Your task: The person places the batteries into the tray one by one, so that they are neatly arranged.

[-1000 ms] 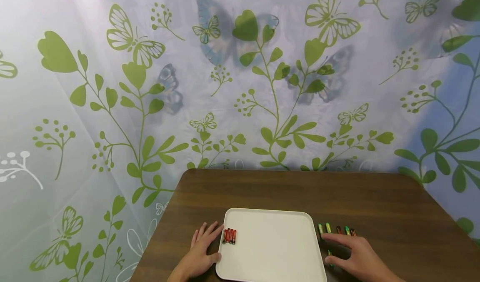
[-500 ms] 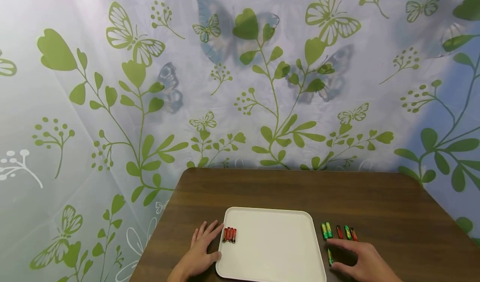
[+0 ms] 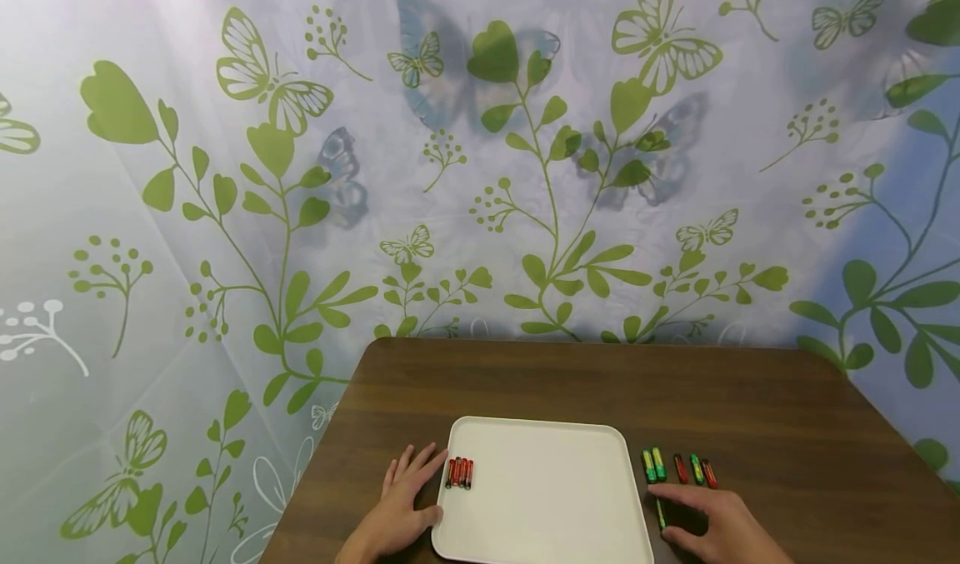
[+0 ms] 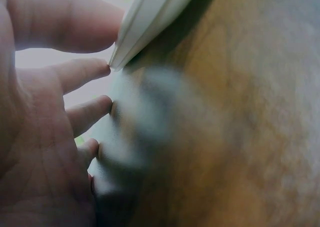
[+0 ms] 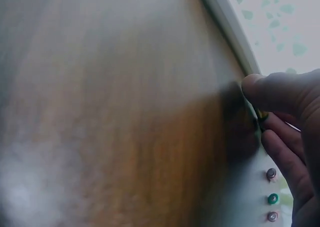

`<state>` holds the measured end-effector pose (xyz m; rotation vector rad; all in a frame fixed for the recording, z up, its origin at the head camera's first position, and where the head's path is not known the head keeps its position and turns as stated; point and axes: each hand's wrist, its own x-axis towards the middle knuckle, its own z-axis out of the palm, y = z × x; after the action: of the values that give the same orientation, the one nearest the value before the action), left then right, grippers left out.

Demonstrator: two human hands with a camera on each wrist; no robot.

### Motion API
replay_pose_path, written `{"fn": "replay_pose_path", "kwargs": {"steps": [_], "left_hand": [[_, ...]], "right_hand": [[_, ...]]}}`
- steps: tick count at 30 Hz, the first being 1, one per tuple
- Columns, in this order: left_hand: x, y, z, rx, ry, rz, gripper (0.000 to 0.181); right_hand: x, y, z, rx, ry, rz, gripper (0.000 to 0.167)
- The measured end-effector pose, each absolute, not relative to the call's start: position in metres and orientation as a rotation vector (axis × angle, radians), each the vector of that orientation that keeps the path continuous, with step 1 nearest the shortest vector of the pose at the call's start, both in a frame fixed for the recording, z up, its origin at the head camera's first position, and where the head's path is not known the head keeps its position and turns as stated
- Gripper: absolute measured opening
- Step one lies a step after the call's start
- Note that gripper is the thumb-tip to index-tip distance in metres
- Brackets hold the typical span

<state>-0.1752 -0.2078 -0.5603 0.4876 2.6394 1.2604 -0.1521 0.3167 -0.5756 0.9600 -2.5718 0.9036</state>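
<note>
Beside the white rectangular tray (image 3: 547, 493), we see the right hand (image 3: 712, 516), grip apart, around one half-hidden green-yellow cylindrical battery (image 3: 661, 514), its label unreadable; the spread left hand (image 3: 399, 504) touches the tray.

Within the past second, shifts the left green battery (image 3: 648, 466) away from the tray (image 3: 551, 493) to right beside its green neighbour (image 3: 658, 464), then draws the right hand (image 3: 716, 518) nearer, bringing the forefinger (image 3: 673, 492) to the far end of the lone green battery (image 3: 661, 514) instead. Bares more of the two red batteries (image 3: 680, 468) and the green one (image 3: 697, 469) between them, partly hidden by the hand before.
</note>
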Motion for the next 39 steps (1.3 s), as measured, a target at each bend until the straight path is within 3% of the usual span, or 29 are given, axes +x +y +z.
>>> {"fn": "replay_pose_path", "kwargs": {"steps": [15,39], "left_hand": [[-0.172,-0.21,-0.564,0.504,2.658,1.264,0.086],[-0.173,-0.208,-0.557,0.506,2.656,1.258,0.085]], "right_hand": [[-0.171,0.265,-0.543,0.948,-2.539,0.896,0.054],[-0.21,0.143,-0.541,1.012,-2.522,1.144,0.046]]}}
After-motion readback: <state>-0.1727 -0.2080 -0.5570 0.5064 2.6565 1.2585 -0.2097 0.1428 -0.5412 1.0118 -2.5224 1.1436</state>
